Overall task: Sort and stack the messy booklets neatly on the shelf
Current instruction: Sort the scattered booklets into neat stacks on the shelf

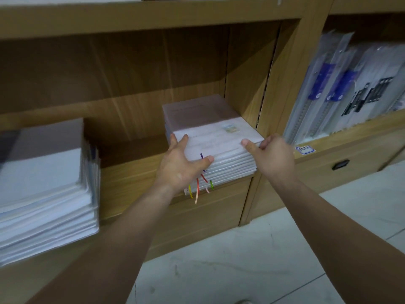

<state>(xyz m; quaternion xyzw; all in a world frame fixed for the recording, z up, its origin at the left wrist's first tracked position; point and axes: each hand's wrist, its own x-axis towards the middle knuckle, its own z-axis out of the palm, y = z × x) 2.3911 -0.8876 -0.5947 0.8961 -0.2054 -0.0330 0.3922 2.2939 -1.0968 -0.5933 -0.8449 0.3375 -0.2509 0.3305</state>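
Booklet stack (215, 130) sits on the wooden shelf (131, 183) between both hands, front edge at the shelf lip. Left hand (182, 165) lies spread flat on the near-left corner, fingers straight. Right hand (274, 156) clamps the near-right corner, thumb on top, fingers curled round the side. Risk: slick translucent plastic covers could let upper booklets slide and fan out if pushed unevenly. Ribbon markers (198, 189) dangling below the left hand may snag. Booklets thin, flat, rectangular; shelf matte wood-grain.

matt wood-grain shelf (131, 181), glossy plastic-covered booklets (210, 128).
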